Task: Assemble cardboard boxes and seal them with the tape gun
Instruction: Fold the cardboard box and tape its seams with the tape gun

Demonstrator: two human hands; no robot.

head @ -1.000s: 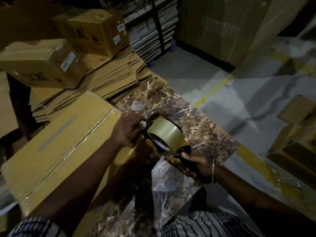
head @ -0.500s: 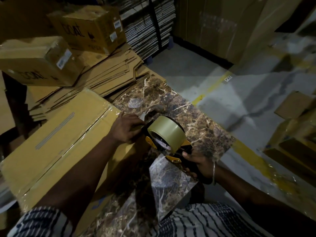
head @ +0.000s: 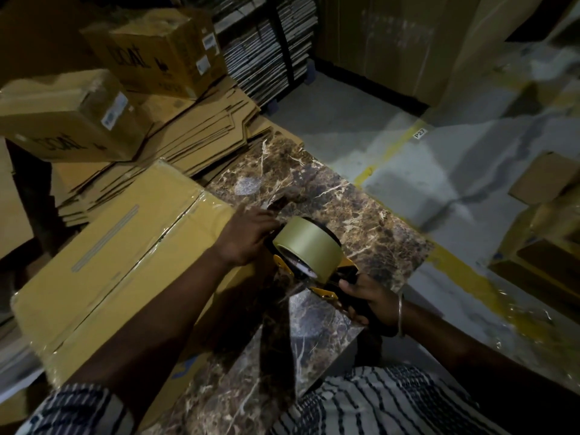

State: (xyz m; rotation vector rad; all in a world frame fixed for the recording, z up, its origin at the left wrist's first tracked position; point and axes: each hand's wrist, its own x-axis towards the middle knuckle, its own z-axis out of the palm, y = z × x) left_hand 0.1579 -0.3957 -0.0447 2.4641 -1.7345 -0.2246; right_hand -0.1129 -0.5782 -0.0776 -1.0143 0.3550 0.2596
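The right hand point(head: 370, 301) holds the tape gun point(head: 314, 262) by its handle, just above the brown desk point(head: 361, 215). The left hand point(head: 248, 240) pinches at the front of the tape gun, beside the big box point(head: 110, 246).

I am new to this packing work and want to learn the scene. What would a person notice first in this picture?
First, the tape gun with its big roll of tape, at the centre over the marble-patterned table: the right hand grips its handle, the left hand touches its front end. Next, the taped cardboard box at left, with flat cartons stacked behind.
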